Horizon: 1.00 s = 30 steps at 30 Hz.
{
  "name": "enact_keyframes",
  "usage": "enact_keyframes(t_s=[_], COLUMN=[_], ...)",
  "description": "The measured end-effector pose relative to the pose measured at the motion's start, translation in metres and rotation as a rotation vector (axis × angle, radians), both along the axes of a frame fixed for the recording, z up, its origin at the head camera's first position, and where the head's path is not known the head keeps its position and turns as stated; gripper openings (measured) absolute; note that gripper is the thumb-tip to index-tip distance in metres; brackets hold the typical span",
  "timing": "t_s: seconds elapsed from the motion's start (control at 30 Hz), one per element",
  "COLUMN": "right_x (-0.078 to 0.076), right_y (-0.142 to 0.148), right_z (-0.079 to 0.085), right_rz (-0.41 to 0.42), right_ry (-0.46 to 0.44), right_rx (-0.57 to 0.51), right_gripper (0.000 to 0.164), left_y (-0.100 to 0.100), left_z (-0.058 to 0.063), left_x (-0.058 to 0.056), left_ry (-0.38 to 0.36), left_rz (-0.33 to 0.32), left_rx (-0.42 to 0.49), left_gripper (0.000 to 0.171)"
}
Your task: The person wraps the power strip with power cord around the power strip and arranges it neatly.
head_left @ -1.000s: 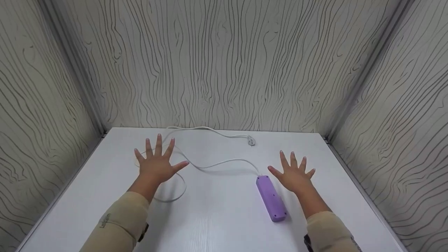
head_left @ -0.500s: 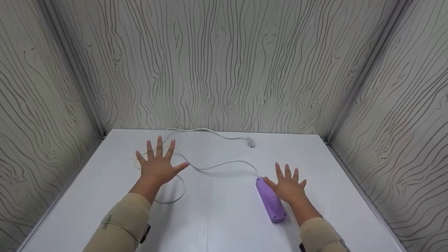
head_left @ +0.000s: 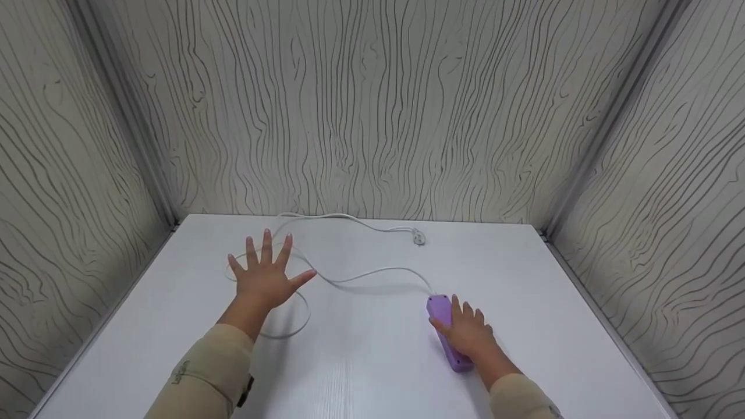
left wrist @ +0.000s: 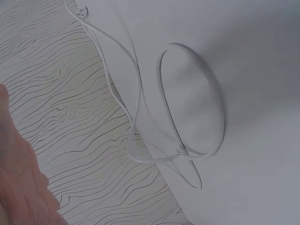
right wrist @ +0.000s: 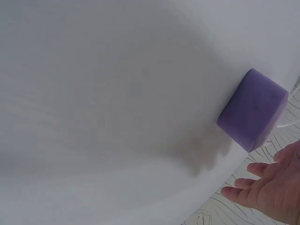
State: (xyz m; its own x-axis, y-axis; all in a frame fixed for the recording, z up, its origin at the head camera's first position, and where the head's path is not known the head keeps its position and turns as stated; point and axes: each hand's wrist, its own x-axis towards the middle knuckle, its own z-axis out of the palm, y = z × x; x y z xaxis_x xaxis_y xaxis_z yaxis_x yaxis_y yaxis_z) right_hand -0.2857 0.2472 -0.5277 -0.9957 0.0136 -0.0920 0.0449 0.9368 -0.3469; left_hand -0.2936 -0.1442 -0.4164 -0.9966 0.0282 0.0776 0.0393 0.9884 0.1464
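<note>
A purple power strip lies at an angle on the right half of the white table. Its white cord runs from the far end leftward into loops, then back to a plug near the rear edge. My right hand is over the strip in the head view, covering part of it; the right wrist view shows a gap between that hand and the strip. With fingers spread, my left hand hovers above the cord loops and holds nothing. The left wrist view shows a cord loop rising off the table.
Wood-grain patterned panels enclose the white table: a back wall, a left wall and a right wall. Grey metal posts stand at the two rear corners.
My right hand has moved left and nearer to me, from beside the power strip to over it, with its fingers less spread. The left hand has barely shifted. Strip and cord stay put.
</note>
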Motion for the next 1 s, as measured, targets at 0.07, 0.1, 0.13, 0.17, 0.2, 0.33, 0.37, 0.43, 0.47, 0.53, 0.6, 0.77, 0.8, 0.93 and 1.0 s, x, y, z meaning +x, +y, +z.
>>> enact_keyframes(t_s=[0.07, 0.1, 0.13, 0.17, 0.2, 0.33, 0.37, 0.43, 0.47, 0.53, 0.6, 0.77, 0.8, 0.93, 1.0], right_x=[0.002, 0.002, 0.003, 0.004, 0.005, 0.005, 0.005, 0.005, 0.005, 0.005, 0.005, 0.005, 0.005, 0.005, 0.005], right_y=[-0.002, -0.002, -0.002, -0.003, -0.003, -0.003, -0.003, -0.004, -0.004, -0.005, -0.006, -0.006, -0.006, -0.005, -0.003], right_z=[-0.003, -0.005, -0.007, -0.009, -0.011, -0.018, -0.019, -0.021, -0.021, -0.022, -0.023, -0.025, -0.025, -0.026, -0.026], right_rz=[-0.002, -0.003, -0.006, -0.009, -0.01, -0.01, -0.008, -0.006, -0.002, 0.003, 0.011, 0.052, 0.058, 0.066, 0.065], right_ry=[-0.001, -0.007, -0.013, -0.019, -0.021, 0.004, 0.014, 0.03, 0.035, 0.047, 0.059, 0.134, 0.147, 0.175, 0.186], right_rx=[0.008, 0.012, 0.017, 0.019, 0.022, 0.031, 0.034, 0.041, 0.045, 0.056, 0.072, 0.135, 0.14, 0.133, 0.135], right_gripper=[0.097, 0.098, 0.099, 0.099, 0.099, 0.098, 0.097, 0.095, 0.095, 0.094, 0.093, 0.086, 0.085, 0.081, 0.081], left_y=[-0.001, -0.001, -0.001, 0.0, 0.0, 0.002, 0.002, 0.002, 0.002, 0.002, 0.002, 0.002, 0.002, 0.004, 0.005], left_z=[-0.001, -0.002, -0.002, -0.002, -0.002, -0.001, -0.001, -0.002, -0.002, -0.003, -0.004, -0.008, -0.008, -0.011, -0.012], left_x=[-0.001, -0.001, -0.001, -0.001, -0.001, -0.001, -0.001, -0.002, -0.002, -0.002, -0.003, -0.004, -0.005, -0.005, -0.005], left_ry=[0.003, 0.008, 0.012, 0.013, 0.015, 0.025, 0.027, 0.03, 0.03, 0.025, 0.018, 0.003, 0.002, 0.008, 0.009], left_rz=[0.002, 0.0, 0.0, -0.001, 0.001, 0.006, 0.007, 0.007, 0.009, 0.011, 0.01, 0.002, 0.002, 0.003, 0.002], left_rx=[-0.009, -0.008, -0.007, -0.002, -0.003, -0.002, -0.003, -0.006, -0.008, -0.006, -0.003, -0.006, -0.007, 0.001, 0.007], left_gripper=[0.095, 0.095, 0.095, 0.095, 0.095, 0.094, 0.094, 0.095, 0.095, 0.095, 0.096, 0.096, 0.096, 0.097, 0.097])
